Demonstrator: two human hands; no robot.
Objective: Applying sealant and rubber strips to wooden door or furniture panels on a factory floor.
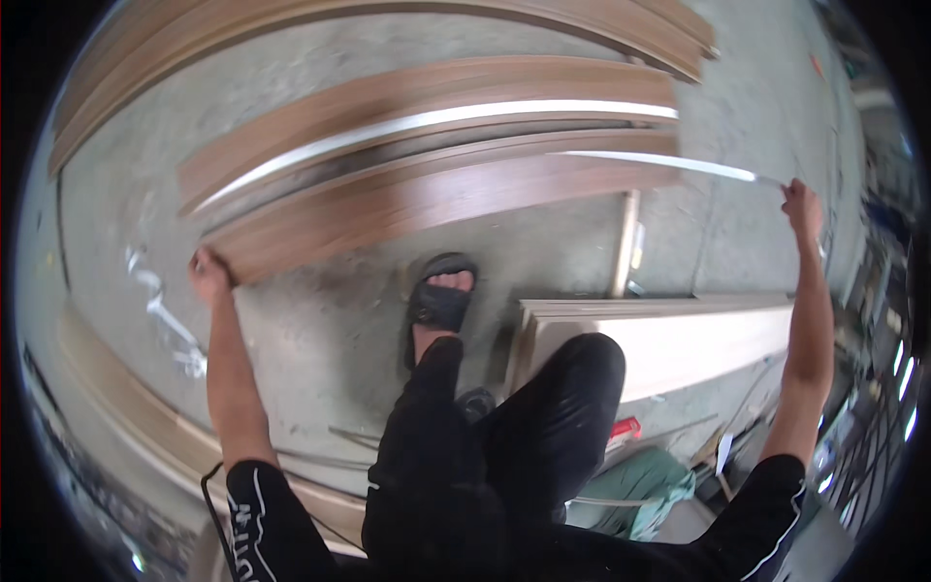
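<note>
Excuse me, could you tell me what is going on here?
A person's left hand is at the left end of a brown board on the floor. The right hand, out past the other end, grips a white strip that stretches back over the board. Just beyond lies a second board bearing a white band.

smudged grey concrete floor (524, 238), thin dark seam (64, 242) at left, blurred dark clutter (878, 213) at right, bright white light strips (907, 378)
</note>
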